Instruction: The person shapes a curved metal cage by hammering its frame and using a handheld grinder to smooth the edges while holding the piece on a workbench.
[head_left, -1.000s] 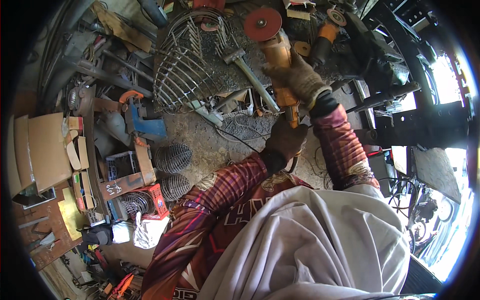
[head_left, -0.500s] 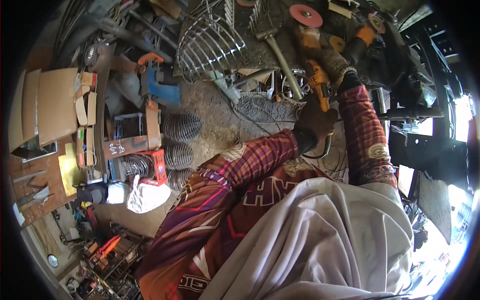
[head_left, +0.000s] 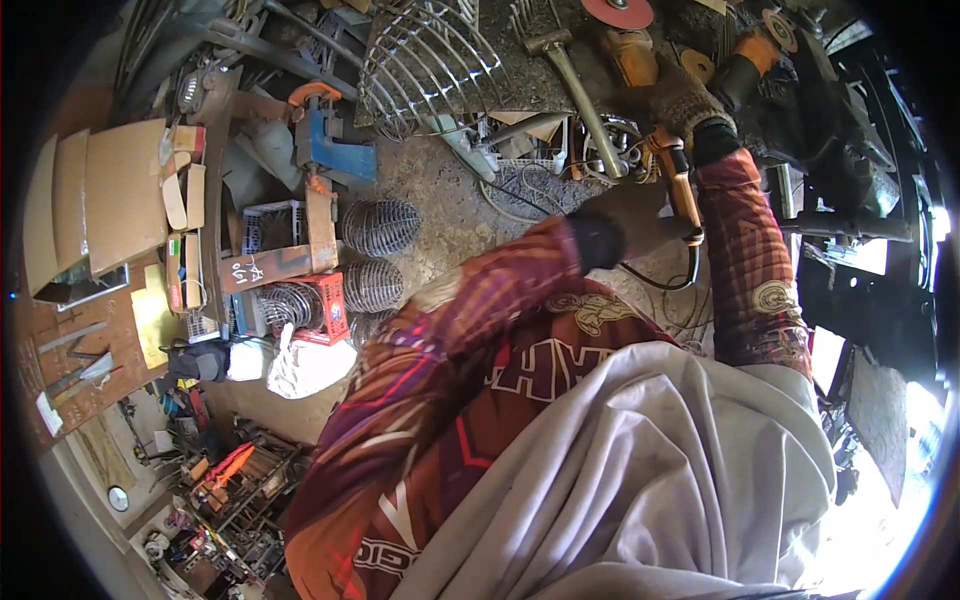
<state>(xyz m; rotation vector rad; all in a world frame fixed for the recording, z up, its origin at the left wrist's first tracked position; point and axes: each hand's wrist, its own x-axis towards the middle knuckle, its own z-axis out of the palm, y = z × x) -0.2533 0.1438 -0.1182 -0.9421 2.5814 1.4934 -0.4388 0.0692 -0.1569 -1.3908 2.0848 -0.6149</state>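
An orange angle grinder body point(head_left: 680, 185) with a black cord lies between my two hands. My left hand point(head_left: 645, 215), dark and slightly blurred, closes around the cord end; its fingers are mostly hidden. My right hand point(head_left: 688, 103), in a mottled knit glove, is closed at the grinder's front end, which it covers. Beyond it, a pink disc point(head_left: 618, 10) sits on an orange grinder head point(head_left: 632, 60); I cannot tell whether this belongs to the same tool. Another orange grinder point(head_left: 757, 50) with a disc lies to the right.
A curved steel-rod basket point(head_left: 430, 70) and a fork-like piece with a tube handle point(head_left: 590, 110) lie on the workbench. A blue clamp point(head_left: 335, 155), coiled springs point(head_left: 380, 228), a red crate point(head_left: 330, 310) and cardboard boxes point(head_left: 125, 195) stand leftward. A cable point(head_left: 520, 205) crosses the floor.
The view has shifted a little. The grinder body and cord end have come right and nearer to me, with my left hand beside them. My right hand stays at the bench.
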